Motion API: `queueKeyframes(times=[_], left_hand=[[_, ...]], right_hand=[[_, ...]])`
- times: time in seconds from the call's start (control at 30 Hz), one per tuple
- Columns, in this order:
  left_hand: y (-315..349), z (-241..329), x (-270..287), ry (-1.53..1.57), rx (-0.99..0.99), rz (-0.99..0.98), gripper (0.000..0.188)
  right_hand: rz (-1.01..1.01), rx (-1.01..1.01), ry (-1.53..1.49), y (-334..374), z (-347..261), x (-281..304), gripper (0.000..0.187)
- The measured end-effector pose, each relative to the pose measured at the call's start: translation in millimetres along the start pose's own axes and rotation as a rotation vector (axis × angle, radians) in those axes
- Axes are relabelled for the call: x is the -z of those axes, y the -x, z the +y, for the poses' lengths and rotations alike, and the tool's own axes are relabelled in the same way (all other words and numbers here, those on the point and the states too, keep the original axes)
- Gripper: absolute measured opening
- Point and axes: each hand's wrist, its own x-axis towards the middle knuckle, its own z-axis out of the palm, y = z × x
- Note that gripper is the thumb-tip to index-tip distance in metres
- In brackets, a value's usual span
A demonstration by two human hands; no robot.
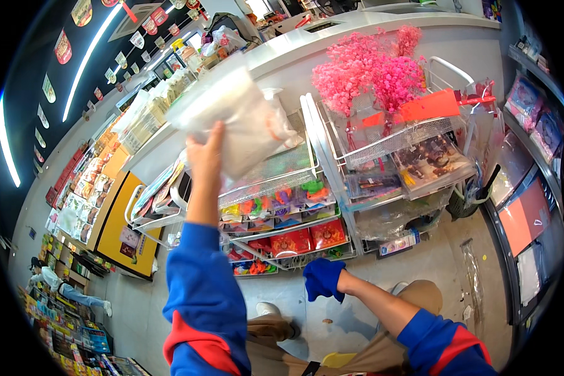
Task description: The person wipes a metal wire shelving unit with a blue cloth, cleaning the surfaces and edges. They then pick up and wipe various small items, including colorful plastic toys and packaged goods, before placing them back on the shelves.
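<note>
Two blue-and-red sleeves [207, 294] lie nearest; left grip [207, 150] clamped on one white plastic packet [244, 119], raised before white wire racks [318, 135]. Right grip [349, 286], covered by one blue cloth [323, 277]: closure cannot be told. Shop beyond: grey floor [141, 307], one white desk [294, 53], one distant person [55, 280].

Place: a shop, plainly, from where I'm standing
Wire racks [407, 139]: full of packaged goods [435, 164], centre right
Counter [288, 69]: long, white, upper middle
Yellow-fronted stand [122, 210]: piled with bagged goods [81, 203], left
Pennants [62, 47]: strung overhead, upper left
</note>
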Motion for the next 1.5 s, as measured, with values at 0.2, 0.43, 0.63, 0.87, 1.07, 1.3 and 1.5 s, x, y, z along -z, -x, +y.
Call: queueKeyframes(times=[0.2,0.43,0.63,0.87,1.07,1.3,1.5], left_hand=[[117,56,83,0.076,0.138,-0.003,0.047],[252,-10,138,0.253,0.481,0.163,0.052],[313,-63,105,0.108,0.635,0.237,0.053],[344,-48,96,0.093,0.641,0.242,0.039],[356,-68,132,0.007,0.920,-0.099,0.050],[363,-78,145,0.166,0.891,-0.121,0.048],[350,-68,167,0.185,0.999,-0.235,0.050]], right_hand=[[0.511,0.213,0.924,15,8,2,0.016],[0.582,0.220,0.613,3,-15,-7,0.020],[0.756,0.354,0.998,-3,48,-57,0.035],[0.588,-0.136,0.209,-27,47,-57,0.038],[0.459,-0.155,-0.628,-22,58,-62,0.029],[0.677,-0.111,-0.693,-21,49,-50,0.023],[0.224,-0.133,-0.783,-16,44,-39,0.027]])
